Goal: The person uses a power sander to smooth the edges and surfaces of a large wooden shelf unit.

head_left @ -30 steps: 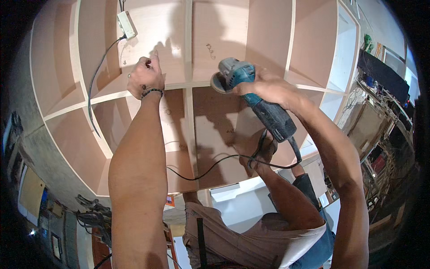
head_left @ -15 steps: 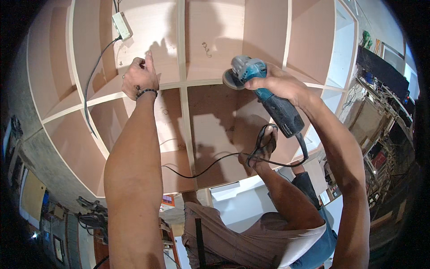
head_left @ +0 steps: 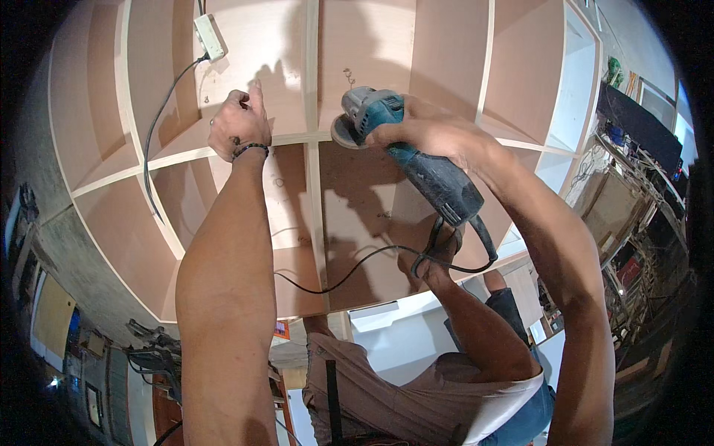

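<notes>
My right hand (head_left: 435,141) grips an angle grinder (head_left: 439,182) with a teal and black body and a round disc (head_left: 344,132), held just over the central divider junction of a pale wooden shelf unit (head_left: 498,67). My left hand (head_left: 236,123) is at the horizontal divider on the left, index finger extended upward and the others curled; what they hold, if anything, is hidden. A bracelet (head_left: 251,147) is on that wrist. The grinder's black cord (head_left: 355,260) loops down across the lower compartments.
A white power strip (head_left: 210,37) with a cord hangs in the upper left compartment. Bare legs (head_left: 476,327) and a sandalled foot (head_left: 439,245) show below, with pale shorts (head_left: 401,401). Cluttered boards and wires (head_left: 617,208) lie at the right; dark equipment (head_left: 149,349) stands lower left.
The grinder in my right hand moved right, then back left and slightly up, to above the middle junction. My left hand shifts only slightly in view.
</notes>
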Motion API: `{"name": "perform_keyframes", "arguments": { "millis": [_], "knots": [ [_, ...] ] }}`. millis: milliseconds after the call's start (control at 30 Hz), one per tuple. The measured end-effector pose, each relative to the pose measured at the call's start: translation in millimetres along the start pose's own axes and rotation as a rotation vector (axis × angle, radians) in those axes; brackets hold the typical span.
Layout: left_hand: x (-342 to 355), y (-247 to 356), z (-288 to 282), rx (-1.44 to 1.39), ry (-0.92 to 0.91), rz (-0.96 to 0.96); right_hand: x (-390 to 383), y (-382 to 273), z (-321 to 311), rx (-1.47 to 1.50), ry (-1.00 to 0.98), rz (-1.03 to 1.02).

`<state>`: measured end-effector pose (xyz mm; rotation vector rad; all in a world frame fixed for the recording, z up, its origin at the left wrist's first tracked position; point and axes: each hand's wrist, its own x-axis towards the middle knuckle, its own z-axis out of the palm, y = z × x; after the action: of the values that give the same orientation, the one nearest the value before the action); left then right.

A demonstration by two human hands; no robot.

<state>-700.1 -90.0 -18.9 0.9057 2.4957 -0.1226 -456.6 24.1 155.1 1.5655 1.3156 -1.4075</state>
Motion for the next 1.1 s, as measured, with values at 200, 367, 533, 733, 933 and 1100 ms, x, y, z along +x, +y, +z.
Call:
{"name": "perform_keyframes", "arguments": {
  "millis": [200, 367, 533, 733, 933, 1100],
  "knots": [
    [1, -2, 1, 0.009, 0.007, 0.014, 8, -8, 15, 0.105, 0.002, -0.129],
    [-1, 2, -3, 0.000, -0.009, 0.007, 14, -5, 17, 0.071, 0.005, -0.078],
    [0, -1, -1, 0.001, -0.022, -0.007, 8, -2, 14, 0.046, 0.021, -0.043],
    [1, -2, 5, 0.018, -0.033, -0.026, -2, 16, -1, 0.011, 0.010, 0.059],
    [2, -1, 2, 0.048, -0.015, -0.014, 3, 68, -13, 0.102, 0.027, 0.038],
    [1, 0, 2, 0.055, 0.008, 0.012, -9, 93, -34, 0.300, -0.037, 0.067]
  ]
}}
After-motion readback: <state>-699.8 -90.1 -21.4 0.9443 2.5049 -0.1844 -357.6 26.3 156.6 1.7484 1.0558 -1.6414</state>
